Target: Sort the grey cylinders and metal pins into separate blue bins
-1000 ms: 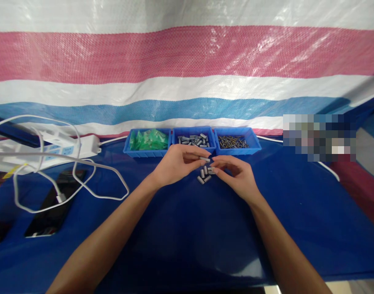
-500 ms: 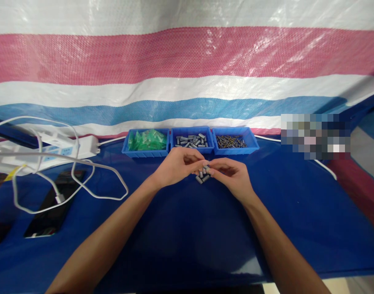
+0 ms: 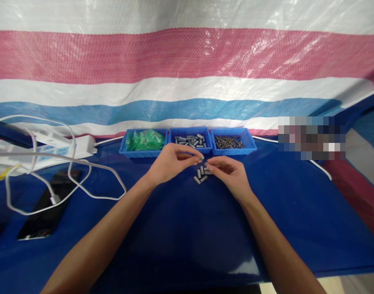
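My left hand (image 3: 171, 162) is closed in a pinch, with a small grey metal cylinder (image 3: 202, 158) at its fingertips, just in front of the middle bin. Across from it my right hand (image 3: 229, 173) has its thumb and fingers drawn together. Whatever lies between those fingertips is too small to make out. Several short grey cylinders (image 3: 197, 180) lie loose on the blue table below both hands, one of them right beside my right thumb.
Three blue bins stand in a row: one with green plastic bags (image 3: 148, 140), one with grey cylinders (image 3: 191, 141), one with screws (image 3: 228, 142). On the left are a power strip (image 3: 79, 147), white cables (image 3: 97, 197) and a black phone (image 3: 45, 212). A striped sheet (image 3: 187, 57) hangs behind.
My hands have come apart from each other. The left one moved slightly up and left with a cylinder in its fingertips, leaving more of the loose cylinders visible. The view shifted a little.
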`<state>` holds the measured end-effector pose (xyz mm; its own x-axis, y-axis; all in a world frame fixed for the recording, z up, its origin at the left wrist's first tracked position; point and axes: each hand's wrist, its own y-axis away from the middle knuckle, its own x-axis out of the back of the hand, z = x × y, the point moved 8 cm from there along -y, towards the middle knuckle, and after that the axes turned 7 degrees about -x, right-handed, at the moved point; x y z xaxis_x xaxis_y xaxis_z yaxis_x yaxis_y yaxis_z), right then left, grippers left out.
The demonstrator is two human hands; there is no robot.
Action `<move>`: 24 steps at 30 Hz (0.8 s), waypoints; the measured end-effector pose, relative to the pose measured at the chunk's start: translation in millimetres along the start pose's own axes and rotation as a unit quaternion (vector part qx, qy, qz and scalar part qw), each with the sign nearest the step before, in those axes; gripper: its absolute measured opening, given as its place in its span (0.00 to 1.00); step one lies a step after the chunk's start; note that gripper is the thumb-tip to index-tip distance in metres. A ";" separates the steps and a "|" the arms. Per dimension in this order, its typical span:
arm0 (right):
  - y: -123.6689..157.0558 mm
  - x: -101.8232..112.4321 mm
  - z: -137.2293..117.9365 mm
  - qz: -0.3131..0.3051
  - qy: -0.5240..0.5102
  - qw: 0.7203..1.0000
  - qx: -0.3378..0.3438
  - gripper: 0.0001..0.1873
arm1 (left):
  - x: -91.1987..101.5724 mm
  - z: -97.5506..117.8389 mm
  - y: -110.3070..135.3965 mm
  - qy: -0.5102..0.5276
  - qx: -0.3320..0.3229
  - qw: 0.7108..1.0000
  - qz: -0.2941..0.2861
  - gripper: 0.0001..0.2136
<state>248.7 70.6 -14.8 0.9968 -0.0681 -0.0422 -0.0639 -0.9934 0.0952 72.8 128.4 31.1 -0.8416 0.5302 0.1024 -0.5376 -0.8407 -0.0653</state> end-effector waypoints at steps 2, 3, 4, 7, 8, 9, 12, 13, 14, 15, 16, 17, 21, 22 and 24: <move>-1.2 3.0 0.9 0.017 0.004 1.000 -0.006 0.15 | 8.5 3.7 -0.7 -0.029 -0.021 0.999 0.036 0.13; -1.7 3.9 1.2 0.022 0.005 1.000 -0.008 0.16 | 13.0 5.8 -1.0 -0.045 -0.033 0.997 0.055 0.13; -2.2 4.6 1.4 0.025 0.005 1.000 -0.009 0.16 | 17.1 7.4 -1.4 -0.059 -0.045 0.995 0.072 0.13; -2.9 5.8 0.3 0.031 0.010 0.999 -0.005 0.15 | 27.0 8.4 -2.3 -0.086 -0.062 0.989 0.105 0.14; -2.9 5.9 -0.4 0.032 0.013 0.999 -0.002 0.15 | 29.8 8.2 -2.4 -0.093 -0.064 0.987 0.114 0.14; -2.9 6.2 -1.0 0.034 0.016 0.999 0.001 0.15 | 32.1 8.4 -2.4 -0.101 -0.066 0.985 0.120 0.14; -3.2 7.7 -1.3 0.037 0.018 0.999 0.005 0.15 | 33.7 13.3 -1.8 -0.138 -0.081 0.980 0.122 0.13; -3.5 8.8 -0.9 0.039 0.018 0.999 0.005 0.15 | 33.0 16.3 -1.3 -0.150 -0.091 0.977 0.119 0.12; -3.9 10.2 -0.4 0.042 0.018 0.999 0.005 0.14 | 31.7 19.5 -0.7 -0.160 -0.100 0.975 0.116 0.12; -4.4 12.0 0.0 0.045 0.017 0.999 0.005 0.14 | 29.7 22.5 0.0 -0.170 -0.108 0.973 0.108 0.11; -5.1 14.0 0.6 0.049 0.018 0.999 0.005 0.13 | 26.7 25.2 0.5 -0.182 -0.115 0.972 0.095 0.10; -5.7 16.3 1.2 0.054 0.018 0.998 0.006 0.13 | 22.4 27.3 0.9 -0.195 -0.120 0.971 0.074 0.10; -7.9 25.0 3.9 0.077 0.017 0.997 0.005 0.12 | -6.1 28.0 3.9 -0.254 -0.139 0.954 -0.077 0.07; -8.1 26.5 4.2 0.083 0.016 0.996 0.006 0.12 | -13.8 26.6 5.6 -0.266 -0.147 0.946 -0.117 0.07; -8.2 28.4 4.5 0.090 0.015 0.996 0.008 0.13 | -27.3 21.1 9.6 -0.285 -0.160 0.926 -0.188 0.07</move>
<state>277.3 76.4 -21.3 0.9701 -0.2426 0.0044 -0.2421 -0.9668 0.0821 91.7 103.6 48.6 -0.4764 0.5579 0.6795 -0.8519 -0.4841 -0.1998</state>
